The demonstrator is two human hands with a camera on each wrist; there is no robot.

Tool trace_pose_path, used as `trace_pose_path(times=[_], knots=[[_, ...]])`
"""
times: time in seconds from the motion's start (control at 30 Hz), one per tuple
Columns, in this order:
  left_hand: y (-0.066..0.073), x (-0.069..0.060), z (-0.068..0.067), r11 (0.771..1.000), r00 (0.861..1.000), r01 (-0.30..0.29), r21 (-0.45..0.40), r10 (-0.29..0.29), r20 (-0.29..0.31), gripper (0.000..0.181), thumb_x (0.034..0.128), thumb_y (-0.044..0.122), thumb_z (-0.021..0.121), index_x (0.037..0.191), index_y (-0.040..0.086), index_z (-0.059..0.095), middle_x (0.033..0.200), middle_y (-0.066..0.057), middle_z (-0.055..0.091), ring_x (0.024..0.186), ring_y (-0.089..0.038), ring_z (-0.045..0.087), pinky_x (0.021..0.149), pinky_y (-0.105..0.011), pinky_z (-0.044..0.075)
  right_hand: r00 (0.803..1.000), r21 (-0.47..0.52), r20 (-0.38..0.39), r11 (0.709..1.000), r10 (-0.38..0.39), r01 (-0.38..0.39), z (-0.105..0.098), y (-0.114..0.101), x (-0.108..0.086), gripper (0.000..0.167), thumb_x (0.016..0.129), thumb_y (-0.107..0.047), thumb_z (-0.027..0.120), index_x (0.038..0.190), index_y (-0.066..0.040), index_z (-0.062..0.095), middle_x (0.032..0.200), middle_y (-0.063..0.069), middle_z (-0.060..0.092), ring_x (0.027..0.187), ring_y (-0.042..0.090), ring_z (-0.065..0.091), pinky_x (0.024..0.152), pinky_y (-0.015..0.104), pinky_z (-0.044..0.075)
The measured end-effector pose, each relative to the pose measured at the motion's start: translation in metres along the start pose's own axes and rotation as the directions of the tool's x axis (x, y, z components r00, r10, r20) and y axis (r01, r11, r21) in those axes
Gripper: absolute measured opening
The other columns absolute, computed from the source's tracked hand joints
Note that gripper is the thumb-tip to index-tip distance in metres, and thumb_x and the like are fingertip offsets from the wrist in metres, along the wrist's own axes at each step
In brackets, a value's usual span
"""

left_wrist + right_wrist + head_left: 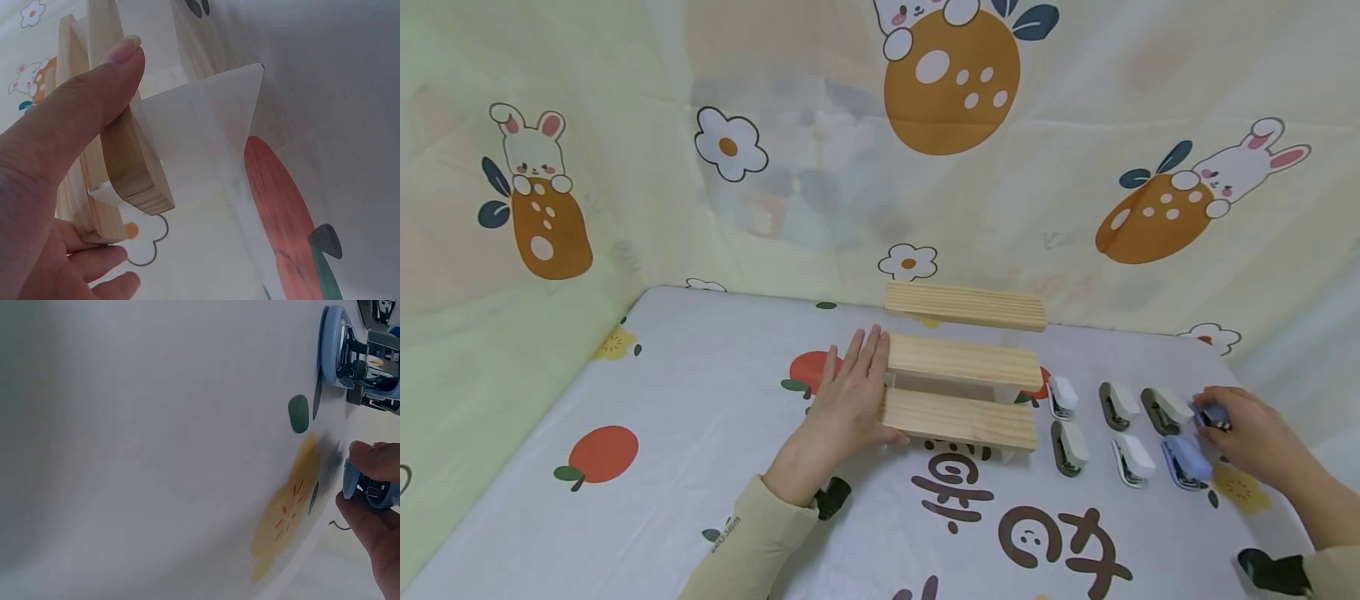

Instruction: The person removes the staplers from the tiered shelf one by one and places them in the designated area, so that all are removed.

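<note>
A three-step rack has pale wooden slats (958,418) on translucent side panels (194,119). My left hand (846,408) lies along its left end with the fingers stretched out. In the left wrist view the thumb presses the front slat, and fingers touch the end of a slat behind. At the far right, my right hand (1255,433) pinches a small blue stapler (375,487) between thumb and fingers; the hand partly hides it. Beside it lies another blue stapler (1186,461). Grey staplers (1069,447) and white staplers (1132,460) stand in two rows right of the rack.
A white printed cloth (700,433) with apples and brown lettering covers the table. Behind stands a curtain (805,208) with rabbit and flower prints. The rear slat (966,306) of the rack is close to the curtain. Black straps (1273,571) sit at the wrists.
</note>
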State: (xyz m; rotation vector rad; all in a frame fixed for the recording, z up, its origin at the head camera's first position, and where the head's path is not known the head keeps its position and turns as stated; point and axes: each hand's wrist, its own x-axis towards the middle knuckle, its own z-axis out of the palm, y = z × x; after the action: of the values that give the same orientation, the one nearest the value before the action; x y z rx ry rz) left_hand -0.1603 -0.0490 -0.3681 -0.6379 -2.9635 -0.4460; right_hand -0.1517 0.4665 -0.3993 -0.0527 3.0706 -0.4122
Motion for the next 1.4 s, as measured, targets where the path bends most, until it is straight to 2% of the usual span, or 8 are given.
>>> trace_pose_path(times=[0.27, 0.4, 0.7, 0.87, 1.0, 1.17, 1.3, 1.4], knots=[[-0.001, -0.001, 0.0, 1.0, 1.0, -0.002, 0.01, 0.002, -0.003, 0.136, 0.0588, 0.052, 0.092, 0.158, 0.001, 0.014, 0.167, -0.013, 0.015, 0.155, -0.031, 0.013, 0.122, -0.06, 0.014, 0.998, 0.003, 0.053, 1.0, 0.024, -0.024, 0.0, 0.002, 0.004, 0.041, 0.08, 0.007, 0.069, 0.116, 0.016, 0.052, 0.124, 0.043, 0.042, 0.107, 0.061, 0.046, 0.086, 0.07, 0.046], [-0.001, -0.001, 0.0, 1.0, 1.0, -0.003, 0.009, 0.003, -0.004, 0.136, 0.0588, 0.052, 0.092, 0.158, 0.001, 0.014, 0.167, -0.013, 0.015, 0.155, -0.031, 0.013, 0.122, -0.06, 0.014, 0.997, 0.002, 0.071, 1.0, 0.031, -0.031, -0.001, 0.0, 0.004, 0.041, 0.08, 0.008, 0.065, 0.117, 0.018, 0.052, 0.126, 0.043, 0.042, 0.11, 0.061, 0.044, 0.088, 0.072, 0.043], [-0.001, -0.001, 0.0, 1.0, 1.0, -0.013, 0.006, 0.013, -0.004, 0.136, 0.0589, 0.052, 0.092, 0.158, 0.0, 0.013, 0.166, -0.014, 0.015, 0.155, -0.032, 0.014, 0.122, -0.06, 0.014, 0.991, 0.029, 0.119, 0.998, 0.058, -0.062, -0.002, 0.0, 0.003, 0.045, 0.08, 0.011, 0.062, 0.121, 0.02, 0.047, 0.135, 0.046, 0.031, 0.118, 0.066, 0.034, 0.092, 0.076, 0.036], [-0.001, -0.001, 0.001, 1.0, 1.0, -0.01, 0.002, 0.01, -0.001, 0.137, 0.0589, 0.052, 0.092, 0.158, 0.001, 0.013, 0.167, -0.014, 0.015, 0.155, -0.032, 0.014, 0.123, -0.059, 0.013, 0.99, 0.03, 0.136, 0.998, 0.044, -0.049, -0.004, 0.0, 0.0, 0.049, 0.08, 0.008, 0.064, 0.125, 0.017, 0.046, 0.138, 0.046, 0.023, 0.121, 0.066, 0.027, 0.094, 0.078, 0.032], [-0.001, 0.0, 0.001, 1.0, 1.0, 0.001, -0.009, -0.001, 0.008, 0.137, 0.0594, 0.051, 0.092, 0.158, 0.001, 0.012, 0.167, -0.014, 0.013, 0.155, -0.032, 0.012, 0.123, -0.059, 0.012, 0.996, -0.001, 0.091, 1.0, 0.02, -0.02, -0.009, -0.005, -0.001, 0.049, 0.08, 0.005, 0.065, 0.125, 0.013, 0.047, 0.137, 0.047, 0.021, 0.121, 0.065, 0.025, 0.092, 0.079, 0.032], [-0.002, 0.0, 0.002, 0.999, 1.0, 0.022, -0.023, -0.022, 0.02, 0.137, 0.061, 0.05, 0.092, 0.159, 0.003, 0.008, 0.167, -0.016, 0.01, 0.155, -0.035, 0.01, 0.123, -0.058, 0.011, 1.0, -0.013, -0.021, 1.0, 0.0, -0.001, -0.017, -0.02, -0.003, 0.047, 0.082, 0.006, 0.063, 0.125, 0.012, 0.046, 0.139, 0.048, 0.02, 0.123, 0.065, 0.026, 0.092, 0.078, 0.033], [-0.002, 0.0, 0.003, 0.999, 0.999, 0.031, -0.033, -0.031, 0.014, 0.139, 0.0601, 0.05, 0.092, 0.159, 0.004, 0.006, 0.167, -0.017, 0.009, 0.155, -0.036, 0.009, 0.123, -0.058, 0.012, 0.993, 0.002, -0.118, 1.0, -0.028, 0.028, -0.024, -0.037, -0.004, 0.044, 0.085, 0.007, 0.06, 0.126, 0.012, 0.045, 0.147, 0.045, 0.015, 0.128, 0.064, 0.024, 0.09, 0.078, 0.034], [-0.003, 0.0, -0.001, 0.999, 0.999, 0.035, -0.041, -0.033, 0.029, 0.14, 0.0608, 0.053, 0.091, 0.159, 0.004, 0.005, 0.167, -0.016, 0.006, 0.155, -0.036, 0.005, 0.124, -0.057, 0.01, 0.978, 0.003, -0.199, 0.998, -0.057, 0.058, -0.028, -0.054, -0.007, 0.041, 0.087, 0.006, 0.058, 0.126, 0.01, 0.046, 0.152, 0.041, 0.013, 0.13, 0.062, 0.025, 0.088, 0.077, 0.036]])
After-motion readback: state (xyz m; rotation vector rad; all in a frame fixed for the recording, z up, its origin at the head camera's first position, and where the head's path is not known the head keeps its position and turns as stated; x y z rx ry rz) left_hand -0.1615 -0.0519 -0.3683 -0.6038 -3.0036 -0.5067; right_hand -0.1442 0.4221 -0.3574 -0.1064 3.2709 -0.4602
